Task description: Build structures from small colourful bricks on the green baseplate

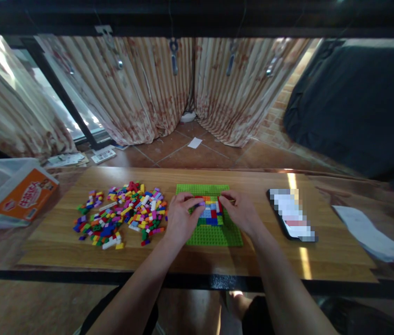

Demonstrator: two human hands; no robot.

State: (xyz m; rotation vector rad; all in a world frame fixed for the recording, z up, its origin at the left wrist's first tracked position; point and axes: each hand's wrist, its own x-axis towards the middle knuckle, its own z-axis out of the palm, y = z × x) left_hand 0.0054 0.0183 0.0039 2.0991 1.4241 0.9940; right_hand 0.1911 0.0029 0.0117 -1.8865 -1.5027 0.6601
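A green baseplate point(231, 238) lies on the wooden table, carrying a low block of coloured toy bricks point(208, 214) in blue, white, red, yellow and orange. My left hand point(180, 216) reaches in from the left, thumb and forefinger pinched about a small purple brick point(201, 203) at the block's upper left edge. At the opposite edge, my right hand point(241, 210) has its fingers curled together beside a red brick point(219, 205). Whatever lies between those right fingertips is hidden.
Loose toy bricks point(132, 204) spread over the table's left side. A phone point(289, 216) lies to the right, its screen blurred. A clear plastic box with an orange label point(25, 193) stands at far left. White paper point(371, 232) is at far right. Curtains point(141, 88) hang behind.
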